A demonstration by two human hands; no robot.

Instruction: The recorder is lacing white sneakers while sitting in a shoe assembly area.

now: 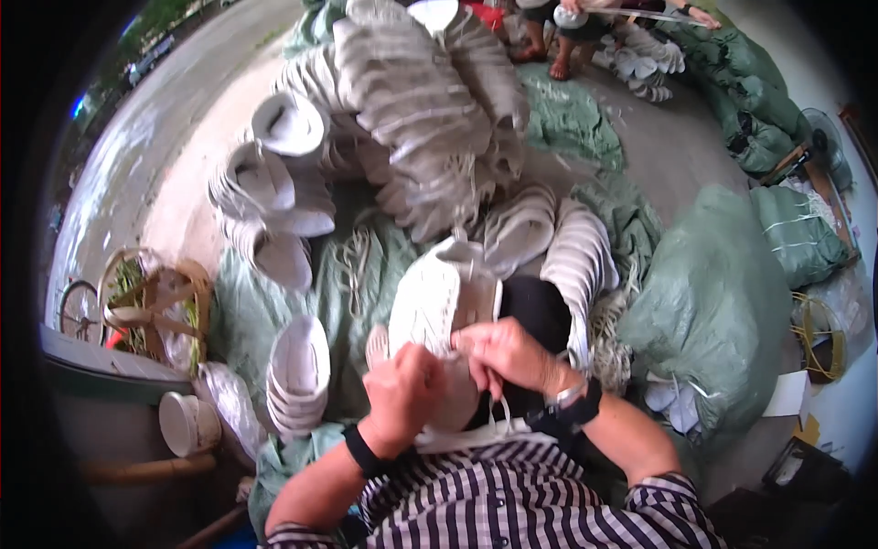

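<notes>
A white cloth shoe upper (423,306) lies on my lap, with a row of eyelets and threading across its front. My right hand (517,355) pinches at its edge with thumb and forefinger. A thin white lace (499,416) hangs in a loop just below these fingers. Close to the same edge, my left hand (405,395) is closed in a fist, and whatever it grips is hidden. Beyond the upper, more white uppers (521,229) are nested together beside my dark-clad knee (538,316).
Tall stacks of nested white uppers (412,101) rise ahead. A shorter stack (298,366) stands at my left, and loose laces (352,259) lie on green sheeting (240,311). A big green sack (709,302) bulges at right. Another person's hand (702,16) shows at the far right.
</notes>
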